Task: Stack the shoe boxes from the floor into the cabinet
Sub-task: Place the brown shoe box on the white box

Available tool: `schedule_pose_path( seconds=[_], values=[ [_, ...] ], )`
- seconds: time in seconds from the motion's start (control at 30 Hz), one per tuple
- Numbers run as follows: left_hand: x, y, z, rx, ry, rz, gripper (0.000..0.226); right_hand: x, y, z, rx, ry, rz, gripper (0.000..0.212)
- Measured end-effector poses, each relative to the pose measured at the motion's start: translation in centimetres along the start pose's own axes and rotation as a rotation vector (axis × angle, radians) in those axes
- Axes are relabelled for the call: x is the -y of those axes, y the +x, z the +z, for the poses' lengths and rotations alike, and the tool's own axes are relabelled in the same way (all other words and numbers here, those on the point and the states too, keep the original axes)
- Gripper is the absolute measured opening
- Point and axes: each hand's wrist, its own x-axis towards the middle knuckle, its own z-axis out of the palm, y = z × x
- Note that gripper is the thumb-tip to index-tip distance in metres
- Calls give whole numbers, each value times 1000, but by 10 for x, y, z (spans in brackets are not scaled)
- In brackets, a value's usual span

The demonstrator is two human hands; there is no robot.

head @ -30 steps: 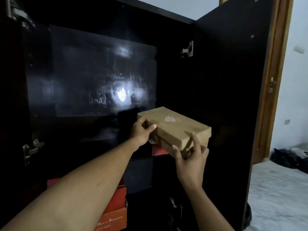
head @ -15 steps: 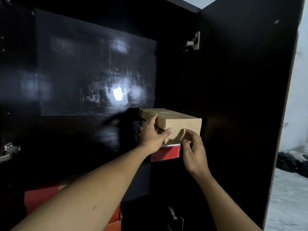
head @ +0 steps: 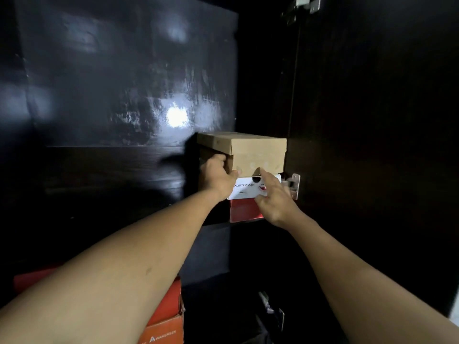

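Note:
A plain brown cardboard shoe box (head: 258,152) rests on top of a white-and-red Skechers shoe box (head: 244,202) at the right end of the dark cabinet shelf (head: 111,170). My left hand (head: 218,178) cups the brown box's lower left corner, fingers around its side and thumb under the front edge. My right hand (head: 274,198) sits in front of the white-and-red box with its index finger touching the brown box's lower front edge; its fingers are apart and hold nothing.
The open dark cabinet door (head: 372,145) stands at the right with metal hinges (head: 294,186). Orange and red shoe boxes (head: 164,319) are stacked on a lower level at the bottom left, partly hidden by my left forearm. The glossy back panel (head: 129,78) reflects a light.
The brown box has gone from tilted in mid-air to lying flat and deeper on the white-and-red box. My right hand has loosened off it. The view has moved closer into the cabinet.

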Motion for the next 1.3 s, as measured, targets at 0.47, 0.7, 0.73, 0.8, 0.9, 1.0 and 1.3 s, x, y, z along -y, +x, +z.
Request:
schedule_pose_path(
  seconds=[0.47,0.7,0.73,0.8,0.9,1.0,1.3],
  values=[
    [4,-1,0,61,53,-59,18,9,3,-14,59,103,64,70],
    [21,-70,-15,-20,173,182,41,-5,-48,-2,-64,103,87,70],
    [27,-82,-16,-31,185,208,40,-11,-58,3,-64,129,98,73],
    [40,-108,-18,-6,177,224,38,-22,-83,16,-30,162,186,72],
    [70,-149,-18,61,214,229,33,-49,-121,43,51,167,316,72],
    [120,-190,-14,164,245,86,37,-86,-163,77,151,201,397,71],
    [282,-334,4,410,306,-459,93,-206,-273,173,333,191,661,74]
  ],
)
